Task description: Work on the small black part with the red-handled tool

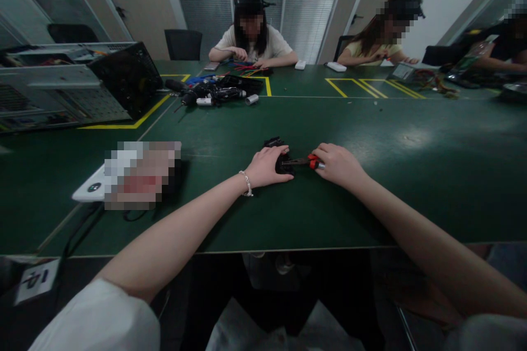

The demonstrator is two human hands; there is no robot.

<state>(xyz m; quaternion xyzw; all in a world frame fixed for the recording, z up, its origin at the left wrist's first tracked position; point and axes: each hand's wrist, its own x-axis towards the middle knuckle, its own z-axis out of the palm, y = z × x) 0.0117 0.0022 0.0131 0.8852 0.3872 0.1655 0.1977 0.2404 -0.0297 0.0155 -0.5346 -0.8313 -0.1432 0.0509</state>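
My left hand [268, 166] is closed round a small black part [283, 164] on the green table, thumb and fingers on either side of it. What kind of part it is cannot be made out. From the right, my right hand [338, 164] grips a pair of pliers [313, 161] with red handles and long, thin jaws. The tips of the jaws reach to the black part between the fingers of my left hand. Whether they pinch anything is too small to tell.
Left of my arm lies a white device [93, 184], partly blurred. An open computer case [61, 88] stands at the far left. Tools and cables, with a black power driver [222, 93], lie across the table [391, 175]. Several people sit along the far side.
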